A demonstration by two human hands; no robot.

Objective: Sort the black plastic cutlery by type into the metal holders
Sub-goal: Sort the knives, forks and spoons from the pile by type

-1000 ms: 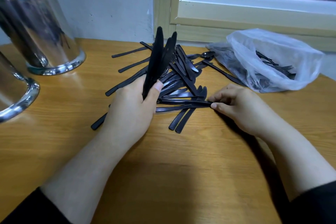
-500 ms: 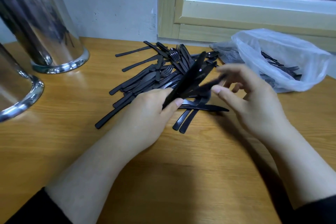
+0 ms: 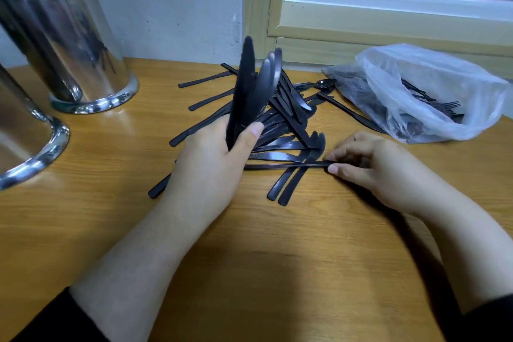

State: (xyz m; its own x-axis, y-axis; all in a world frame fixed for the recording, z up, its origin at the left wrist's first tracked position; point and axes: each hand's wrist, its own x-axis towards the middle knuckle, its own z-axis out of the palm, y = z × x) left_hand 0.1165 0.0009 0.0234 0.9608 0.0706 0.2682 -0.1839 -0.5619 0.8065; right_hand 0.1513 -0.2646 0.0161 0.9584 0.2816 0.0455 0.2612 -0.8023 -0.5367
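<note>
Fingers of left hand [image 3: 206, 164] clamp upright knife bundle [image 3: 251, 91] over cutlery pile [image 3: 280, 125] — right hand [image 3: 369, 166] pinches knife handle [image 3: 286, 166] at pile's near edge.

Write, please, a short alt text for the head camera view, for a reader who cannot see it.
A person's left hand grips an upright bundle of black knives while the right hand pinches the end of one knife lying on the loose cutlery pile on a wooden table. Two metal holders stand at left, a plastic bag at right.
</note>
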